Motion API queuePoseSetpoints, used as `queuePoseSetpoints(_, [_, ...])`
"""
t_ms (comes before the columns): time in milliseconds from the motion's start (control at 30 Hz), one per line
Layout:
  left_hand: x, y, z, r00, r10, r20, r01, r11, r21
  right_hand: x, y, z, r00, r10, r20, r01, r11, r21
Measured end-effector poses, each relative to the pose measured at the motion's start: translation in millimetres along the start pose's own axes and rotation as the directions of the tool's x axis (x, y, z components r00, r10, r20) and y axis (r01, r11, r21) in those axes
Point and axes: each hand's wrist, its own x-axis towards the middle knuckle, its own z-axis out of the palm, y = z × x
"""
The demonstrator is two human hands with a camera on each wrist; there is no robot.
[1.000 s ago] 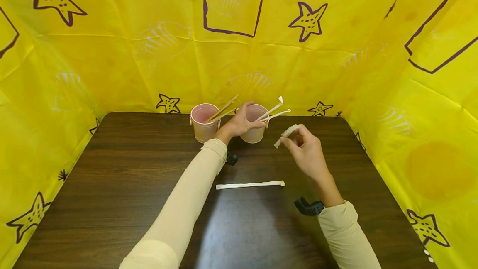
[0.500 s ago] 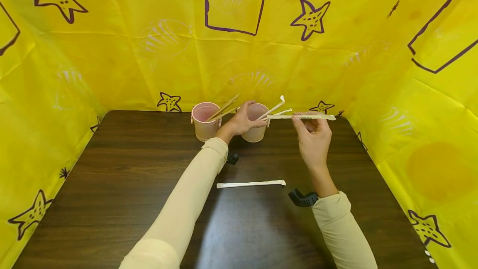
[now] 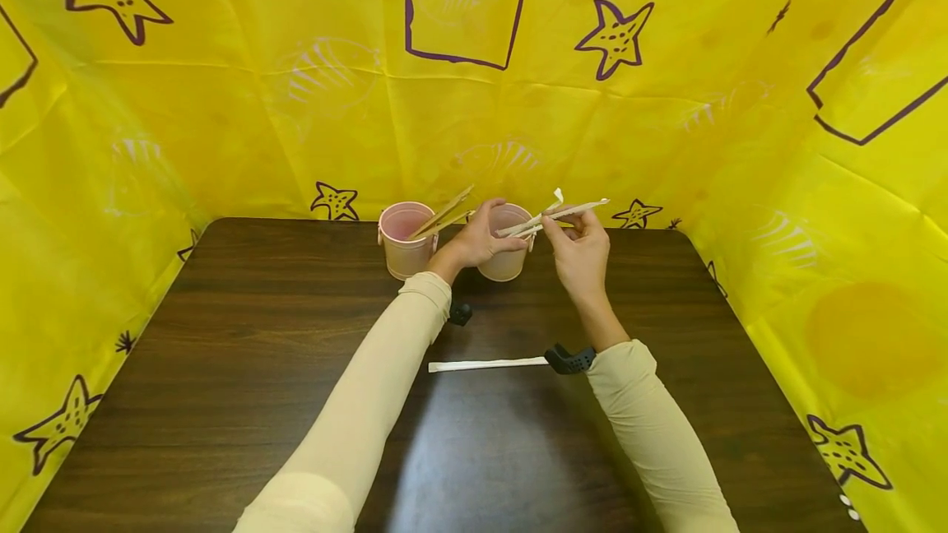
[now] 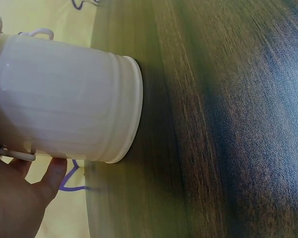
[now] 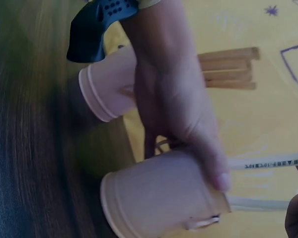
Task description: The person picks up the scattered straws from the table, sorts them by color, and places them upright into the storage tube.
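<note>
My left hand (image 3: 474, 243) grips the right-hand pale pink bucket (image 3: 500, 270) near its rim, thumb on the near side. In the left wrist view that bucket (image 4: 64, 94) stands upright on the table, fingers (image 4: 52, 178) along its wall. My right hand (image 3: 583, 260) pinches a paper-wrapped straw (image 3: 588, 206) at the bucket's right side. The straw slants down left, its lower end over the bucket's mouth. Other wrapped straws (image 3: 559, 196) lean in the same bucket. Printing shows on one straw (image 5: 268, 163) in the right wrist view.
A second pink bucket (image 3: 406, 260) stands to the left, with several wrapped wooden sticks (image 3: 448, 210) leaning out. One white wrapped straw (image 3: 481, 365) lies on the dark wooden table (image 3: 222, 336), partly behind the right wrist camera (image 3: 569, 360). Yellow patterned cloth (image 3: 244, 130) encloses the table.
My right hand raised the wrapped straw, turned it level, then moved left and tilted its end over the right-hand bucket. My left hand has kept its grip on the bucket.
</note>
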Motion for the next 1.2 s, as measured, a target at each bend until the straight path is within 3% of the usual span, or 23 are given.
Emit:
queuePoseSetpoints(533, [-0.9, 2.0, -0.4, 1.000, -0.019, -0.002, 0.019, 0.999, 0.035, 19.1, 28.0, 20.1, 0.980, 0.126, 0.152, -0.085, 0.964, -0.252])
queuePoseSetpoints(933, [-2.2, 1.0, -2.8, 1.000, -0.028, 0.013, 0.028, 0.998, 0.051, 17.2, 23.1, 18.5, 0.968, 0.159, 0.193, -0.127, 0.977, -0.170])
queuePoseSetpoints(1200, [-1.6, 1.6, -0.7, 1.000, -0.013, -0.015, 0.013, 0.998, 0.062, 16.4, 21.4, -1.2, 0.988, 0.127, 0.085, -0.122, 0.991, -0.055])
